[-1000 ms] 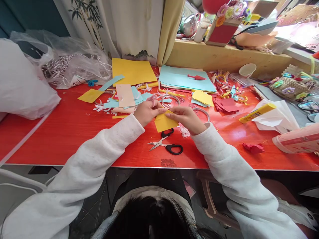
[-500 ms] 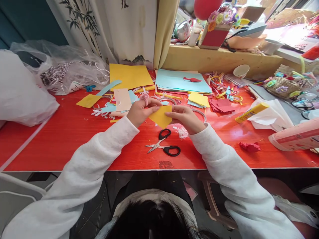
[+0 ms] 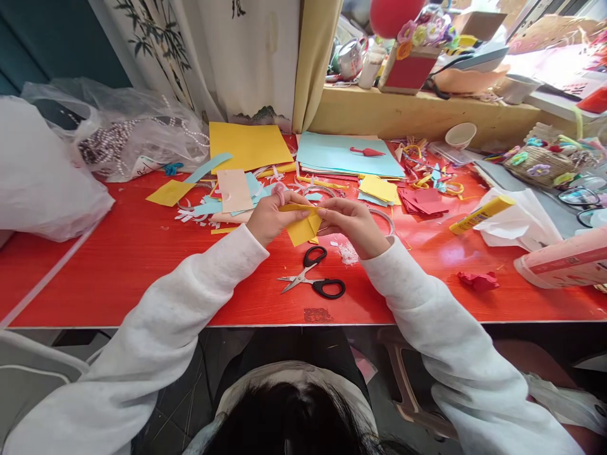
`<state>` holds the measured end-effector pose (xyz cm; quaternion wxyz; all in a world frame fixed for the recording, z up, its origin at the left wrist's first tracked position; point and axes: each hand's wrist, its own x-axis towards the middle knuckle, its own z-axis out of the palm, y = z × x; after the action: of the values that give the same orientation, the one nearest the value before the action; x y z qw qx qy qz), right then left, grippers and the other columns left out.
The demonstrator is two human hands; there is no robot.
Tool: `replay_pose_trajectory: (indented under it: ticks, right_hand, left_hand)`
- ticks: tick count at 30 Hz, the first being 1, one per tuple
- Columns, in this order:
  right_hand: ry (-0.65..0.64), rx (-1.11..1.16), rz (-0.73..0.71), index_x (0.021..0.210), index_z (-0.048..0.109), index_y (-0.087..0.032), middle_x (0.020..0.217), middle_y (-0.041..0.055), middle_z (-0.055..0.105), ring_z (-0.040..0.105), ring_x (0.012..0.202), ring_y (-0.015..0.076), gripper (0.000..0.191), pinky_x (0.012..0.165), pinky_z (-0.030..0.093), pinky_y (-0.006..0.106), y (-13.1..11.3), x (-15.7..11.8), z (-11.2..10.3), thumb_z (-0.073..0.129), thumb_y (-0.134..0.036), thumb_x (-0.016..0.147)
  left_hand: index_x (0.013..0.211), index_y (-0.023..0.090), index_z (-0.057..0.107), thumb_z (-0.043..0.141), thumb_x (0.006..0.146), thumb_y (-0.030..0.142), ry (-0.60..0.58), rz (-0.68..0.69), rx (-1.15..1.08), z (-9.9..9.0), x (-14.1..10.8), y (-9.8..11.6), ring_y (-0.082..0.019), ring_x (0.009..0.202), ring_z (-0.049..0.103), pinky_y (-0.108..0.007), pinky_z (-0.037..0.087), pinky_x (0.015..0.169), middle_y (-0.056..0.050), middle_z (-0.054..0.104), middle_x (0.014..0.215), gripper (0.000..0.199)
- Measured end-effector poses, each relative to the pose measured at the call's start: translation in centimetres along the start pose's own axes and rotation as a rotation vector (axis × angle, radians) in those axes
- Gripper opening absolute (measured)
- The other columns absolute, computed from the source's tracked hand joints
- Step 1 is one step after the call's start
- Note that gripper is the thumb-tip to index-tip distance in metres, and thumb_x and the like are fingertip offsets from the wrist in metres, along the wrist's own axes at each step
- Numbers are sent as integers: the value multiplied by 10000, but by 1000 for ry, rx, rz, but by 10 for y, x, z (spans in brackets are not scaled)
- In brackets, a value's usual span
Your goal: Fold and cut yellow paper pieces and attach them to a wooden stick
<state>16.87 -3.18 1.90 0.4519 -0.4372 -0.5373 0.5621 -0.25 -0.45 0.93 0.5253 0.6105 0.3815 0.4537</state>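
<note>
A yellow paper piece (image 3: 303,231) is held up between my two hands above the red table, with creases and a folded upper edge. My left hand (image 3: 269,217) pinches its left side, a pink ring on one finger. The fingers of my right hand (image 3: 353,224) close on its right side. Scissors with black handles (image 3: 308,275) lie spread on the table just below the paper. Behind my hands are a pale pink paper piece (image 3: 236,191), blue scraps and a small stack of yellow squares (image 3: 378,188).
Large yellow paper (image 3: 251,146) and blue sheets (image 3: 348,153) lie at the back of the red table (image 3: 190,278). Right: red squares (image 3: 422,199), glue stick (image 3: 481,215), crumpled red paper (image 3: 478,281), pink container (image 3: 564,260). Left: white plastic bag (image 3: 45,167).
The yellow paper was flatter and diamond-shaped; now its upper part is bent over and creases show. Both hands keep hold of it, with the fingers slightly shifted.
</note>
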Motion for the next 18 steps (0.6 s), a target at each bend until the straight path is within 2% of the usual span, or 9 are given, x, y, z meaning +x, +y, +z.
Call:
replay_pose_trajectory:
  ticks: [7, 10, 14, 18]
  right_hand:
    - [39, 11, -71, 792, 624, -140, 682, 5, 667, 635, 584, 109, 240, 633, 568, 288, 3, 1, -1, 726, -297, 643]
    - [45, 35, -85, 810, 624, -149, 647, -8, 663, 628, 556, 101, 230, 614, 561, 271, 2, 0, 0, 729, -262, 639]
    - [22, 29, -122, 853, 643, -162, 618, -17, 652, 637, 572, 112, 204, 612, 558, 270, 0, -2, 0, 701, -234, 671]
    - [42, 42, -121, 828, 678, -161, 631, -11, 660, 641, 570, 115, 158, 605, 564, 270, 1, -2, -1, 679, -222, 682]
  left_hand:
    - [903, 203, 675, 728, 614, 216, 9, -12, -117, 0, -2, 3, -101, 757, 587, -232, 499, 691, 10, 637, 862, 294]
    - [933, 213, 670, 739, 593, 197, 2, -80, -200, 1, -3, 6, -114, 772, 608, -254, 516, 713, 4, 654, 904, 346]
    - [834, 187, 696, 741, 576, 182, -7, -175, -252, 0, -2, 8, -142, 746, 629, -284, 533, 697, -6, 672, 795, 262]
    - [789, 208, 723, 735, 594, 162, -26, -192, -286, -1, -3, 8, -124, 729, 632, -245, 535, 639, 7, 678, 762, 201]
